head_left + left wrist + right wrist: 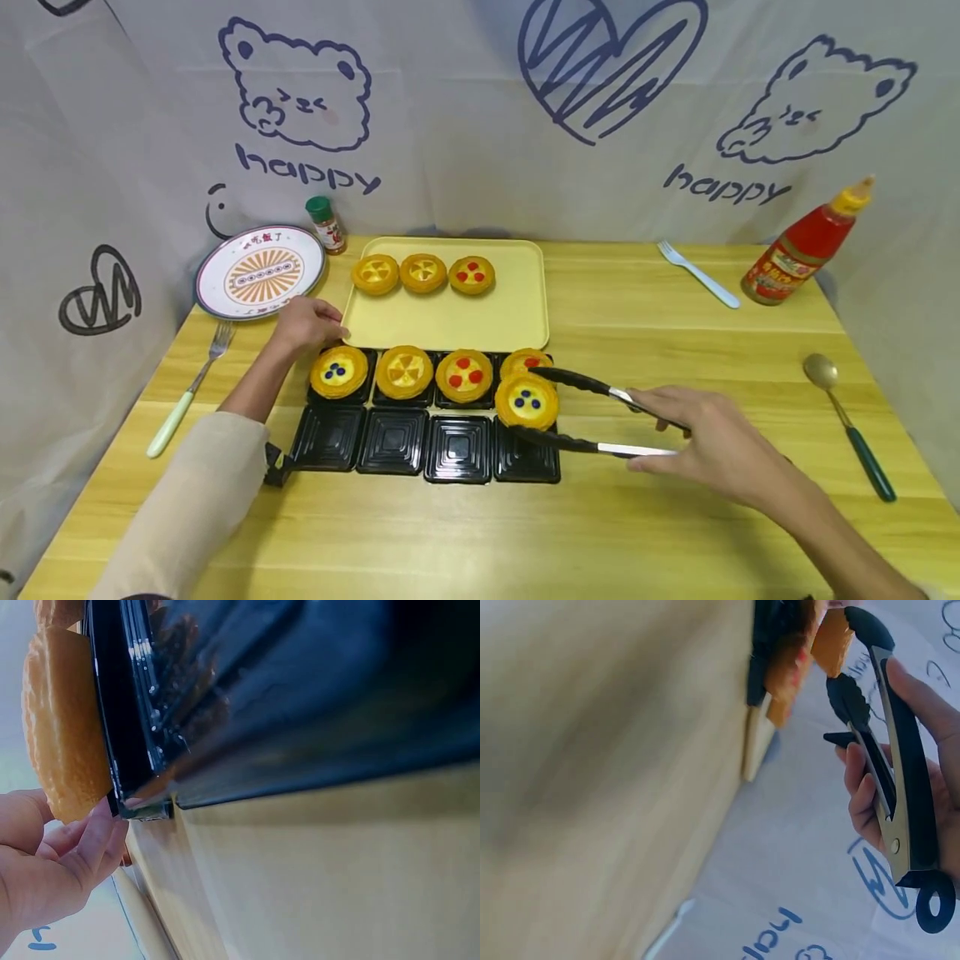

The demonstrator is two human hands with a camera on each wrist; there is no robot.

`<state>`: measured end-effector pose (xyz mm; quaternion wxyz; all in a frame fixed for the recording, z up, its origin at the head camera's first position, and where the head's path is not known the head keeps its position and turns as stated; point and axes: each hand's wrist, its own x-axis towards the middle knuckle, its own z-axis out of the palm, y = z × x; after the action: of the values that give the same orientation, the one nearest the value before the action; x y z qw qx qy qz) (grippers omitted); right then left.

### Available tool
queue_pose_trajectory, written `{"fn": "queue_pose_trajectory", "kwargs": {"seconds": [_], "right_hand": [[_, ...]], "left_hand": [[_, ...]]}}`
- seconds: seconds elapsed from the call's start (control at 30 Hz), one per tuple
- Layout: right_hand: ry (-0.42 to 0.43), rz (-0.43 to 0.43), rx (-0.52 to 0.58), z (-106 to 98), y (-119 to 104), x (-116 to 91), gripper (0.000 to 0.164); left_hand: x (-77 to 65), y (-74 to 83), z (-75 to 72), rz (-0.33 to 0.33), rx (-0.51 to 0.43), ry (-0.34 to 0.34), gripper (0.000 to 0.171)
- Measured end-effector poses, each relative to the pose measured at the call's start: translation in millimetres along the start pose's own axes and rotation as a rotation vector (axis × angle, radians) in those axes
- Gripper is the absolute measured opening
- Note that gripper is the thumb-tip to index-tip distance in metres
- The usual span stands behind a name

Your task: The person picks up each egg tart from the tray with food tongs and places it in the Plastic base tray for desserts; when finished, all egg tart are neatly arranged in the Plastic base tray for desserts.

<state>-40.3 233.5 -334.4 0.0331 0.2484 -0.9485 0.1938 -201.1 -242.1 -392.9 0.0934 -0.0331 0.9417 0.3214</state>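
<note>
My right hand grips a pair of metal tongs with black scalloped tips. Between those tips is a tart with blueberries, raised over the rightmost column of the black compartment tray. Partly behind it, a strawberry tart sits in the back row. That row also holds another blueberry tart, a tart with a wedge pattern and a strawberry tart. At the black tray's back left corner, my left hand has its fingertips right at the edge, close beside a tart.
Behind stands a yellow tray with three tarts. Left are a plate, a spice jar and a fork. Rightward lie a pale blue fork, a red sauce bottle and a green-handled spoon. Printed cloth surrounds the table.
</note>
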Motion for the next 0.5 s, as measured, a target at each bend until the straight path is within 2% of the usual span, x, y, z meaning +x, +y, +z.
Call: {"fn": "queue_pose_trajectory", "kwargs": {"seconds": [0.23, 0.37, 0.5], "right_hand": [[-0.043, -0.022, 0.071, 18, -2, -24, 0.065], [-0.05, -0.023, 0.067, 25, 1, -28, 0.067], [-0.09, 0.004, 0.084, 23, 1, -29, 0.071]], "left_hand": [[0.1, -0.9, 0.0, 0.002, -0.018, -0.005, 0.03], [0.2, -1.0, 0.2, -0.004, -0.024, -0.009, 0.03], [0.5, -0.5, 0.1, -0.007, -0.024, -0.017, 0.031]]}}
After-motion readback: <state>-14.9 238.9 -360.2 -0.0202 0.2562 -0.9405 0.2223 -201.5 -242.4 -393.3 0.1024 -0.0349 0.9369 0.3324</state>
